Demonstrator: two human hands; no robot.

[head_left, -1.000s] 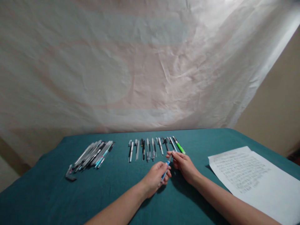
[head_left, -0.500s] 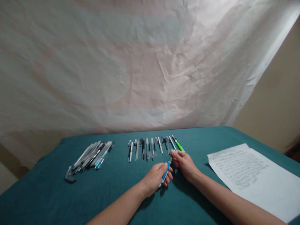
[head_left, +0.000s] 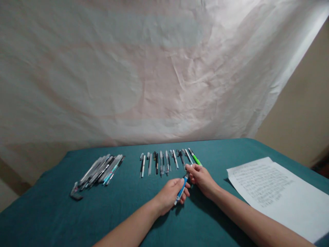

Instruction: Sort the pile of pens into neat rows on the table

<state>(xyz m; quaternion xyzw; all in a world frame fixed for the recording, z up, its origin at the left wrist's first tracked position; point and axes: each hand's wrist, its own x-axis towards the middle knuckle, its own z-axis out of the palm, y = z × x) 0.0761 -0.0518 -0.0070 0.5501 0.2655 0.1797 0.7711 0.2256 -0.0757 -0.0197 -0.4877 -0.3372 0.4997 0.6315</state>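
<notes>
Head cam: left hand (head_left: pixel 170 194) grips blue pen (head_left: pixel 181 190) mid-barrel, right hand (head_left: pixel 201 176) pinches its tip end. Imo keep left steady & pull straight, w/o bumping pen row (head_left: pixel 167 161).

I see open teal tablecloth (head_left: pixel 51 219) near my arms; the row of laid-out pens (head_left: pixel 167 160) blocks ahead (bundled pens (head_left: pixel 101 171) left, white written sheet (head_left: pixel 272 192) right).

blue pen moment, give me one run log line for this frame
left hand: grip on blue pen | right hand: at pen's far end | row of pens behind | pen pile left | written sheet right
</notes>
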